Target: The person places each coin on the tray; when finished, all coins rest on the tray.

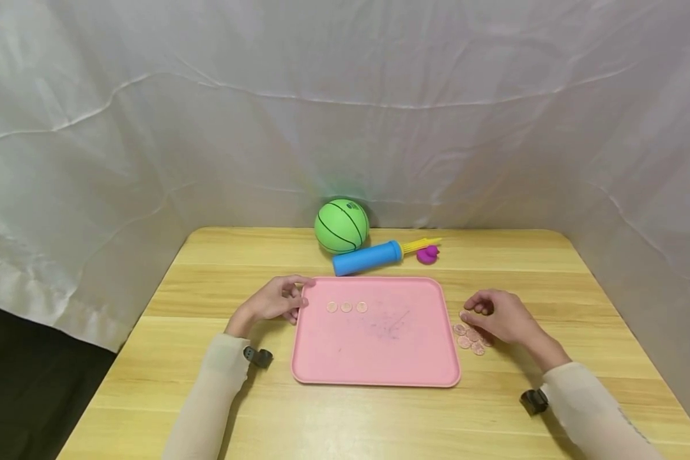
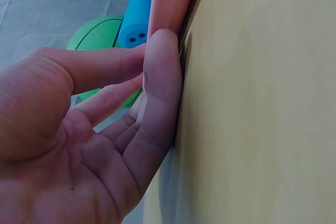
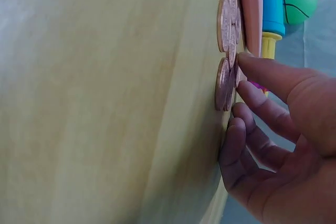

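A pink tray (image 1: 379, 364) lies on the table with three copper-coloured coins (image 1: 347, 307) in a row near its upper left. My left hand (image 1: 276, 298) grips the tray's left rim between thumb and fingers; the left wrist view shows a fingertip (image 2: 161, 43) against the rim's outer side. To the right of the tray lies a loose cluster of several coins (image 1: 464, 342), some overlapping. Over this cluster, my right hand (image 1: 503, 317) pinches one coin (image 3: 238, 72) between thumb and index finger, its other fingers curled near the tabletop.
Behind the tray, a blue hand pump (image 1: 368, 257) with a yellow nozzle lies in front of a green ball (image 1: 342, 226). A small purple rubber duck (image 1: 427, 255) sits by the nozzle. Pale cloth (image 1: 379, 140) hangs around the wooden table (image 1: 253, 415).
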Demonstrator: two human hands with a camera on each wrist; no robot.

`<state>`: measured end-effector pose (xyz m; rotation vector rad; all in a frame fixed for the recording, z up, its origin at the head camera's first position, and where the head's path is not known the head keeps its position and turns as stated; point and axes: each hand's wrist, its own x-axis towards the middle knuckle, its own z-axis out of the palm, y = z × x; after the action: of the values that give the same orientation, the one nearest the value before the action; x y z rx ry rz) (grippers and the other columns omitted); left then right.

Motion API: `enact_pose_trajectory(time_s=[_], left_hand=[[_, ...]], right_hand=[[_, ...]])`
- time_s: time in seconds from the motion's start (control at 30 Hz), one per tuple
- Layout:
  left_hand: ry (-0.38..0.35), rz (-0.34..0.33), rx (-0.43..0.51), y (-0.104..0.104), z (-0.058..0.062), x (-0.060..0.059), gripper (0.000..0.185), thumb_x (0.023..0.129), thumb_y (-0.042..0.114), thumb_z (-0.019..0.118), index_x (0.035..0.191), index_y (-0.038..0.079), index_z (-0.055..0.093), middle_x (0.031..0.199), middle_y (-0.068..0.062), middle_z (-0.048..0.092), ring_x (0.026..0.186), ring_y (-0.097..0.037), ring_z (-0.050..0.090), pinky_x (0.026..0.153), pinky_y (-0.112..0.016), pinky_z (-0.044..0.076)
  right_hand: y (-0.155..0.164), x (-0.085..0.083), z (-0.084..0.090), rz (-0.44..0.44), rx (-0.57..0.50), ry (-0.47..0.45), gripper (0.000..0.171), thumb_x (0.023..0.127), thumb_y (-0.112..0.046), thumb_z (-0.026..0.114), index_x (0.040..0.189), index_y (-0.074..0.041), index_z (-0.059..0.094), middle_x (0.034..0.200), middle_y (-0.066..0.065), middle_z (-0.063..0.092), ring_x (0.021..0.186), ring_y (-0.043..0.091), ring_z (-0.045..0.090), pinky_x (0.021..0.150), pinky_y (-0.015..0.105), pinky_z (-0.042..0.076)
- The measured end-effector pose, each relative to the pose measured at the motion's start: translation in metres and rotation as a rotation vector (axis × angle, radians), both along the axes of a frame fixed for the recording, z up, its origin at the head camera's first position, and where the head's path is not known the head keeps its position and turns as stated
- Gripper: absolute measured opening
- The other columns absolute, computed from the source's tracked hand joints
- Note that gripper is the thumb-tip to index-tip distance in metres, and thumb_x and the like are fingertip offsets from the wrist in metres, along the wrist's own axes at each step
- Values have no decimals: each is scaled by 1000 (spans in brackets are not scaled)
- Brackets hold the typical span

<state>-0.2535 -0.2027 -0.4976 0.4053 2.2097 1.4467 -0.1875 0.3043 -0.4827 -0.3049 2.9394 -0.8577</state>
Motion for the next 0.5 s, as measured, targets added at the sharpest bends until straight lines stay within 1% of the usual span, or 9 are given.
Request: enact_pose_trajectory(time_s=[0.1, 0.17, 0.3, 0.4, 0.5], left_hand=[[-6, 7, -9, -1, 0, 0, 51, 105, 1, 67, 155, -1, 57, 96, -13, 61, 69, -18, 69, 65, -37, 72], [-8, 12, -13, -1, 0, 0, 51, 105, 1, 67, 155, 0, 57, 96, -13, 61, 69, -18, 69, 65, -37, 72], [-7, 7, -9, -1, 0, 0, 51, 105, 1, 67, 155, -1, 57, 97, -13, 62, 70, -18, 69, 65, -37, 72], [-10, 2, -2, 0, 0, 0, 51, 105, 1, 67, 155, -1, 57, 97, -13, 62, 70, -18, 69, 65, -36, 72], [-13, 3, 2, 0, 0, 0, 51, 105, 1, 67, 155, -2, 57, 96, -13, 62, 69, -18, 69, 65, -36, 72]], right_hand=[[-3, -2, 2, 2, 17, -26, 19, 97, -24, 84, 100, -8, 77, 88, 0, 69, 80, 13, 58, 71, 24, 50], [-4, -3, 3, 15, 21, -59, 19, 99, -23, 82, 100, -5, 74, 88, 1, 68, 79, 13, 57, 70, 24, 50], [-4, -4, 5, 47, 7, -110, 21, 101, -20, 78, 103, 0, 70, 89, 5, 66, 78, 15, 56, 67, 23, 48], [-4, -3, 5, 32, -34, -114, 22, 101, -19, 78, 103, 0, 68, 90, 6, 67, 79, 14, 57, 66, 21, 50], [-4, -3, 4, -12, -114, -109, 21, 100, -17, 79, 105, 0, 70, 92, 7, 71, 81, 13, 62, 68, 19, 55]])
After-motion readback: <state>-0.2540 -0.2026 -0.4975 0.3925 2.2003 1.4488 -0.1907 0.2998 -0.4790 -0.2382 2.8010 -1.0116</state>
